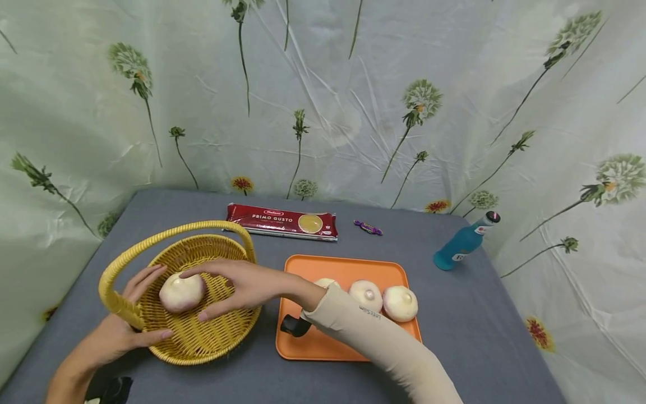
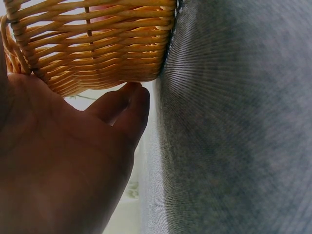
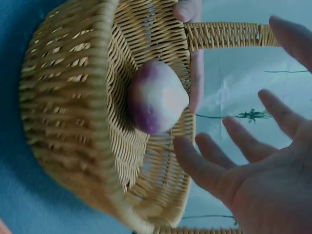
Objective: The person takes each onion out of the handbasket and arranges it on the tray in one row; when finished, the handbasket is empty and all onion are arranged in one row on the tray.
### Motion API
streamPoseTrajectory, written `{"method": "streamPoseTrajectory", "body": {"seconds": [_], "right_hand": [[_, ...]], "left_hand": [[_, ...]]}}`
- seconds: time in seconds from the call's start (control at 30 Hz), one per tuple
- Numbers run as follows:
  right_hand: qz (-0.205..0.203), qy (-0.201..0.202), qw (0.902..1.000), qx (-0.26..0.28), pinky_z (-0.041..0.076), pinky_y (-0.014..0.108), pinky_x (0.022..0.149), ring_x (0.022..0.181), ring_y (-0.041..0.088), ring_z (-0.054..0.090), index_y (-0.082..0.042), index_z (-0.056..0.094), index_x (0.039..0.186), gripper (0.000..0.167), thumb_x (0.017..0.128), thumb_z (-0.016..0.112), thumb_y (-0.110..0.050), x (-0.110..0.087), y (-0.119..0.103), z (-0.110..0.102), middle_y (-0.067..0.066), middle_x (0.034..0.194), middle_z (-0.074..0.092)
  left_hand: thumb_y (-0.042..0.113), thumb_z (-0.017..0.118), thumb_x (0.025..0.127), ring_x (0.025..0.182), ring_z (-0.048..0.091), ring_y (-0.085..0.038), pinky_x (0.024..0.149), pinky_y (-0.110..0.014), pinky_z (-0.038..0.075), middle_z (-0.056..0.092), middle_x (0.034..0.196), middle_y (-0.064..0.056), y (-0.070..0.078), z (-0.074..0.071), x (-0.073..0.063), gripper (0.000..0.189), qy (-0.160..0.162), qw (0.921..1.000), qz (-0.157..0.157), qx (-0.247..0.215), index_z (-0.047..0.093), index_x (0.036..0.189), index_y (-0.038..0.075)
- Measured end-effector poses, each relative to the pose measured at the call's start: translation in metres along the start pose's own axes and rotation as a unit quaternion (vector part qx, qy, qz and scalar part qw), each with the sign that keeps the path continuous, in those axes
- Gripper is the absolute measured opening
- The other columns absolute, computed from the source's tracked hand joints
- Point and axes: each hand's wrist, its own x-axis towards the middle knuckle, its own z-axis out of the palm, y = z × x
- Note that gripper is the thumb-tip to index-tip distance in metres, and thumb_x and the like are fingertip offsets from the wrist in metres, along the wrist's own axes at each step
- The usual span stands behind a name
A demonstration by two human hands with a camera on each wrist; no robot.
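A white and purple turnip lies inside the yellow wicker basket; its purple side shows in the right wrist view, where the turnip rests against the weave. My left hand grips the basket's left side, thumb over the rim and fingers along the outside wall. In the left wrist view, fingers of the left hand lie against the outer wicker. Above the basket, my right hand spreads its fingers, holding nothing. The right wrist view shows the right hand apart from the turnip.
An orange tray with three turnips lies right of the basket, partly under my right forearm. Behind are a red pasta packet and a purple-wrapped candy. A blue bottle stands at the right. The basket's handle arches upward.
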Motion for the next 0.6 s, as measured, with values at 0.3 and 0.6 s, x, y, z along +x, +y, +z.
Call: {"method": "streamPoseTrajectory", "body": {"seconds": [0.3, 0.6], "right_hand": [[0.076, 0.026, 0.9965, 0.027, 0.038, 0.019, 0.104, 0.134, 0.002, 0.042, -0.019, 0.044, 0.151, 0.068, 0.092, 0.073, -0.034, 0.034, -0.002, 0.005, -0.005, 0.152, 0.045], [0.092, 0.029, 0.9875, 0.124, 0.042, 0.017, 0.095, 0.126, 0.000, 0.044, -0.016, 0.052, 0.147, 0.063, 0.088, 0.077, -0.020, 0.053, 0.004, 0.015, -0.009, 0.149, 0.049]], "left_hand": [[-0.006, 0.088, 0.061, 0.145, 0.004, 0.001, 0.101, -0.002, 0.007, 0.012, 0.161, -0.008, -0.001, -0.002, -0.001, 0.117, 0.000, 0.9999, -0.009, 0.013, 0.023, 0.158, 0.003], [-0.005, 0.087, 0.065, 0.144, 0.002, 0.007, 0.100, -0.001, 0.007, 0.005, 0.163, -0.009, 0.001, -0.003, -0.001, 0.120, -0.015, 0.9994, -0.030, 0.010, 0.015, 0.161, 0.008]]}}
